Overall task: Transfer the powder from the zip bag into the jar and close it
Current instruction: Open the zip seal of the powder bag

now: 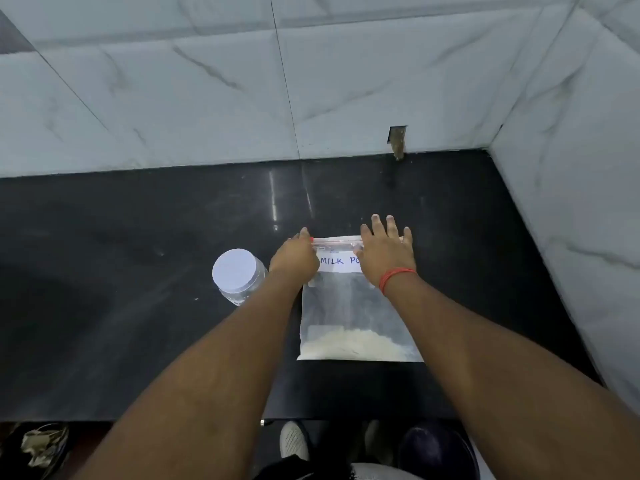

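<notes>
Left hand (294, 255) pinches the bag (356, 313) seal, fingers mostly hidden; right hand (386, 252), fingers spread flat, covers its label.

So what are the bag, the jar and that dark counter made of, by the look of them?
Zip bag: thin clear plastic film, likely; the powder shows through it, and it has a red zip strip. Jar: clear, glossy, plastic or glass, I cannot tell which; its lid looks matte white plastic. Counter: polished black stone, probably granite, mirroring light streaks.

Bare forearms, no sleeves; red thread band (396, 276) on right wrist; white mesh shoe (293, 441) below.
</notes>
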